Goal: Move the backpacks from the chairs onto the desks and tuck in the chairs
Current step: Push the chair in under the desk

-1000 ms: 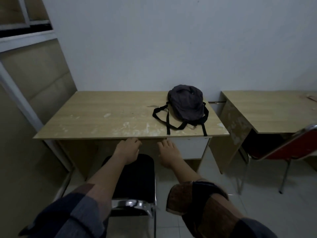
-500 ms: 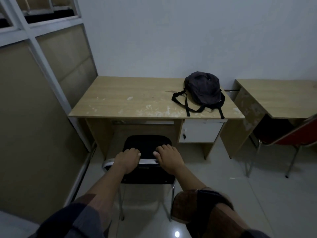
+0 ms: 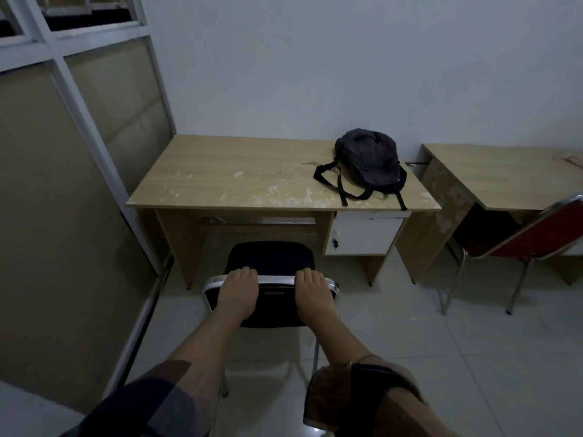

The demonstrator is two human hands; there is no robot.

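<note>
I have both hands on the backrest of the black chair (image 3: 271, 263). My left hand (image 3: 236, 293) and my right hand (image 3: 314, 293) lie over its chrome top rail, fingers curled forward over the rail and gripping it, the backs of the hands facing me. The chair stands on the tiled floor (image 3: 473, 357) in front of the kneehole of the near table (image 3: 220, 175), its seat just short of the table's front edge and not yet under it.

The dark backpack (image 3: 367, 160) already lies on that table, toward its right end near the wall, with its straps trailing to the front edge above the white drawer unit (image 3: 362, 236). So for this table I judge the bag step done and the tucking-in step in hand. The next move, as I read it, calls for a straight push forward with both hands evenly, so that the seat goes between the table's left leg panel and the drawer unit without catching either.

To the right stands a second table (image 3: 504, 171), and a red chair (image 3: 536, 238) pulled out beside it; both are cut off by the frame edge. I cannot tell whether a backpack lies on the red chair's seat, since its backrest hides most of it. Something flat lies at the far right of the second table, too cut off to name. The black chair's front legs are hidden under its seat, and the dim light swallows the space under the near table.
</note>
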